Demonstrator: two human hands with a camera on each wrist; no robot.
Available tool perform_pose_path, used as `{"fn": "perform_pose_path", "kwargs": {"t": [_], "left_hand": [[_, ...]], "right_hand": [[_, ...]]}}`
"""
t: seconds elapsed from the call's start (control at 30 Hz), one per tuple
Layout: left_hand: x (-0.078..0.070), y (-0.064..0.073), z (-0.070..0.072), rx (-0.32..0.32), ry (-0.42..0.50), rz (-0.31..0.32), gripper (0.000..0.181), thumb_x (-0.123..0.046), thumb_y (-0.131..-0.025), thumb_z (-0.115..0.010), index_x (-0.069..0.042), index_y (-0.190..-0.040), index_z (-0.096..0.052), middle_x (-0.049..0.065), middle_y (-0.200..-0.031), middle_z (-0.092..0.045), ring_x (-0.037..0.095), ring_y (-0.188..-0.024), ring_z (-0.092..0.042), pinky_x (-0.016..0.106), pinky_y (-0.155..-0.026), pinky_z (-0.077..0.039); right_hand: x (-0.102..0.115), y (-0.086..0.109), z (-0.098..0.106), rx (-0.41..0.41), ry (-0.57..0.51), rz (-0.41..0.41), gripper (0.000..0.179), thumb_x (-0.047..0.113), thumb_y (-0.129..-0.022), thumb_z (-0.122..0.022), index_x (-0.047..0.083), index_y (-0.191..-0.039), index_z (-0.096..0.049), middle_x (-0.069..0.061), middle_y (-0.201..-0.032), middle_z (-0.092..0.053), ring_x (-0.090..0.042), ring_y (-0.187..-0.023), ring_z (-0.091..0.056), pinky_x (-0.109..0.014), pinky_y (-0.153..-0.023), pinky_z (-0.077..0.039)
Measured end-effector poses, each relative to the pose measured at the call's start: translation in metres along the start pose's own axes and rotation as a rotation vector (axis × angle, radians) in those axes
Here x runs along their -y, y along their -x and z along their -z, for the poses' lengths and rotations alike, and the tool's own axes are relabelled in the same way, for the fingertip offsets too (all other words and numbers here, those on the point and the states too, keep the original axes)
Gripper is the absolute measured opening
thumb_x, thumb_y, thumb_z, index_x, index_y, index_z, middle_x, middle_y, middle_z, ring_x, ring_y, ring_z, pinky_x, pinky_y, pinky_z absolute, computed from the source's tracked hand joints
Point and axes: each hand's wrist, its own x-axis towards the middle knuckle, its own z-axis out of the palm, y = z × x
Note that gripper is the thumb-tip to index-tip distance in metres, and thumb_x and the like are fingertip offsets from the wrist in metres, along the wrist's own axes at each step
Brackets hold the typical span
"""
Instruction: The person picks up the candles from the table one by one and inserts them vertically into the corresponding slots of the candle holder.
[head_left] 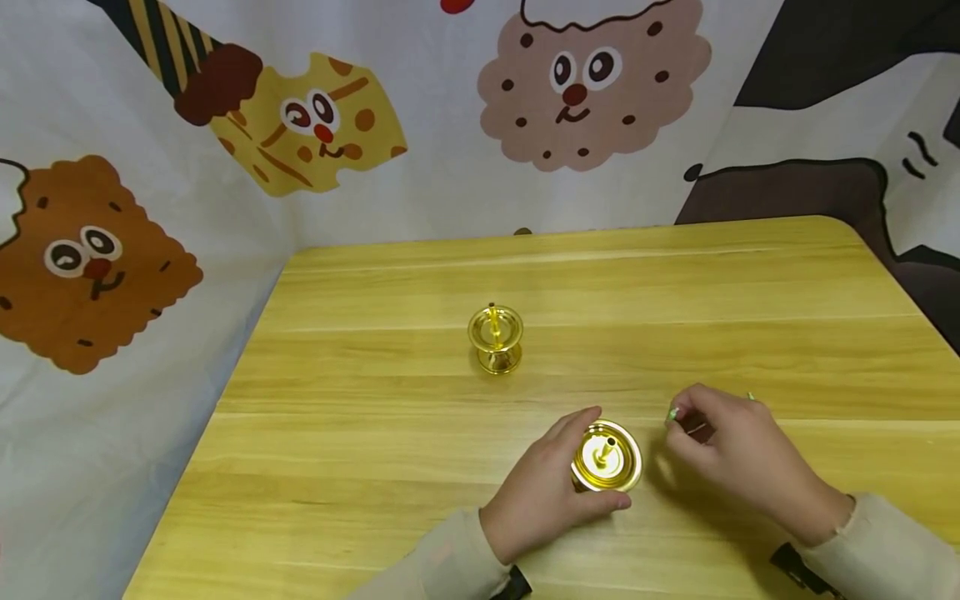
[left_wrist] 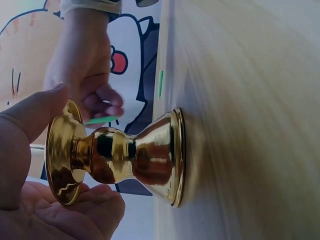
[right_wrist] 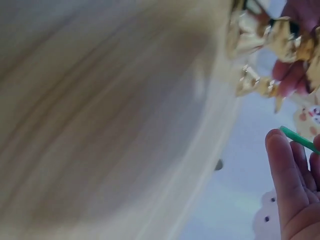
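In the head view my left hand (head_left: 543, 487) grips a gold candle holder (head_left: 607, 457), thumb and fingers round its dish-shaped top. A thin tube stands up from the dish's middle. The left wrist view shows the holder's flared base (left_wrist: 162, 160) at the tabletop; whether it touches is unclear. Just right of it, my right hand (head_left: 738, 454) pinches a thin green stick (left_wrist: 102, 120) between thumb and fingers, above the table. A second gold candle holder (head_left: 497, 337) stands upright farther back, touched by neither hand.
Another green stick (left_wrist: 160, 84) lies on the wooden table (head_left: 360, 433), mostly hidden behind the right hand in the head view. A white cloth with cartoon biscuits (head_left: 592, 92) hangs along the table's back and left edges.
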Motion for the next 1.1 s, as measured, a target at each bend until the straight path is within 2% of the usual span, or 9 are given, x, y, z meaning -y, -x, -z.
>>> {"fn": "perform_pose_path", "kwargs": {"t": [0.13, 0.33, 0.5, 0.63, 0.77, 0.8, 0.87, 1.1], "left_hand": [[0.000, 0.000, 0.000, -0.008, 0.004, -0.006, 0.090, -0.042, -0.084, -0.082, -0.009, -0.154, -0.036, 0.002, -0.153, -0.044, 0.014, -0.136, -0.046, 0.031, -0.112, -0.039], [0.001, -0.001, -0.001, -0.015, 0.006, -0.022, 0.090, -0.041, -0.084, -0.082, -0.007, -0.154, -0.037, 0.003, -0.152, -0.046, 0.013, -0.134, -0.048, 0.031, -0.110, -0.041], [0.001, -0.001, -0.001, -0.010, 0.022, -0.015, 0.089, -0.042, -0.084, -0.082, -0.008, -0.154, -0.037, 0.001, -0.151, -0.046, 0.012, -0.132, -0.049, 0.031, -0.109, -0.042], [0.001, -0.001, 0.000, 0.000, 0.033, -0.007, 0.088, -0.041, -0.085, -0.081, -0.009, -0.154, -0.037, 0.000, -0.152, -0.045, 0.011, -0.132, -0.048, 0.032, -0.109, -0.042], [0.001, -0.001, 0.001, 0.001, 0.043, -0.006, 0.087, -0.039, -0.085, -0.081, -0.009, -0.154, -0.037, 0.000, -0.152, -0.045, 0.011, -0.132, -0.048, 0.031, -0.109, -0.041], [0.001, -0.001, 0.001, 0.000, 0.044, -0.008, 0.087, -0.039, -0.086, -0.081, -0.008, -0.154, -0.037, 0.000, -0.152, -0.044, 0.011, -0.131, -0.048, 0.031, -0.109, -0.041], [0.001, -0.001, 0.001, -0.002, 0.045, -0.012, 0.086, -0.038, -0.086, -0.081, -0.008, -0.154, -0.037, 0.001, -0.153, -0.044, 0.011, -0.131, -0.049, 0.030, -0.109, -0.042], [0.001, -0.001, 0.001, 0.002, 0.043, -0.024, 0.086, -0.036, -0.086, -0.080, -0.006, -0.154, -0.036, 0.003, -0.153, -0.044, 0.011, -0.131, -0.049, 0.030, -0.108, -0.043]], "right_hand": [[0.014, -0.002, 0.001, -0.038, -0.087, 0.061, 0.030, -0.004, -0.072, -0.074, 0.022, -0.082, -0.061, 0.017, -0.077, -0.065, 0.003, -0.069, -0.065, -0.011, -0.061, -0.053], [0.032, -0.005, 0.003, -0.093, -0.206, 0.162, 0.035, -0.010, -0.069, -0.071, 0.020, -0.086, -0.063, 0.014, -0.081, -0.066, 0.000, -0.071, -0.067, -0.012, -0.064, -0.053], [0.042, -0.011, 0.006, -0.095, -0.275, 0.228, 0.036, -0.010, -0.071, -0.069, 0.020, -0.089, -0.064, 0.013, -0.086, -0.067, -0.001, -0.074, -0.068, -0.013, -0.066, -0.055], [0.049, -0.013, 0.007, -0.110, -0.344, 0.253, 0.031, -0.010, -0.074, -0.068, 0.016, -0.090, -0.065, 0.010, -0.086, -0.067, -0.001, -0.075, -0.068, -0.015, -0.068, -0.056], [0.055, -0.015, 0.003, -0.151, -0.432, 0.333, 0.009, 0.001, -0.088, -0.066, 0.010, -0.090, -0.065, 0.003, -0.086, -0.068, -0.004, -0.076, -0.068, -0.015, -0.068, -0.056], [0.056, -0.016, 0.002, -0.161, -0.442, 0.355, 0.004, 0.005, -0.091, -0.064, 0.008, -0.090, -0.065, 0.002, -0.086, -0.068, -0.005, -0.076, -0.068, -0.016, -0.068, -0.056], [0.057, -0.017, 0.000, -0.170, -0.432, 0.372, 0.008, 0.012, -0.096, -0.061, 0.008, -0.090, -0.065, 0.002, -0.086, -0.068, -0.005, -0.076, -0.068, -0.015, -0.067, -0.056], [0.061, -0.019, -0.005, -0.180, -0.369, 0.388, 0.008, 0.013, -0.094, -0.059, 0.012, -0.088, -0.065, 0.006, -0.083, -0.066, -0.002, -0.073, -0.066, -0.014, -0.065, -0.055]]}}
